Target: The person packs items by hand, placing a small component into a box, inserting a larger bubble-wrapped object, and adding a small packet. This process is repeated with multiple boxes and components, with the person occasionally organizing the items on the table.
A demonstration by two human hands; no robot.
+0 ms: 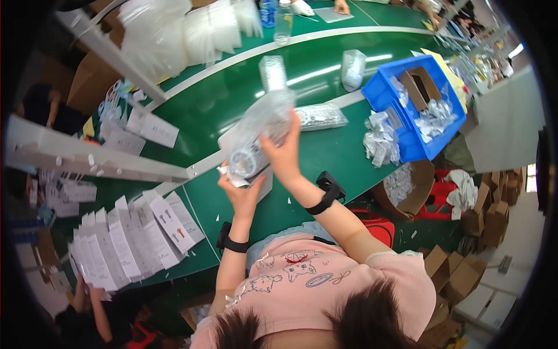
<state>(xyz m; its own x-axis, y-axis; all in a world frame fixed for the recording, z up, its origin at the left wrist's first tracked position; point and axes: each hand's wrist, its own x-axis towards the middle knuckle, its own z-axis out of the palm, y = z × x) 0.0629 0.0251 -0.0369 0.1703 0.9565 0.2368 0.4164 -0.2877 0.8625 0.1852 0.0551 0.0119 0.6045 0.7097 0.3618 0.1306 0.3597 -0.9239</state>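
Both hands are closed on a bubble-wrapped package (256, 131), held tilted above the green table. A grey and clear round end shows through the wrap at its near side. My left hand (240, 190) grips that near end from below, next to a small white edge that I cannot make out. Fingers of my right hand (282, 152) are wrapped round the package's right side. Just beyond it lies a second wrapped package (319, 117), and another wrapped package (272, 72) stands farther back. A white box (265, 187), partly hidden, is under my hands.
Several white cartons (125, 238) stand in a row at the left. A blue bin (427, 148) with crumpled plastic and a brown box is at the right. Metal posts (110, 154) rise at the left. A wrapped package (353, 70) and a clear bottle (283, 24) stand farther back.
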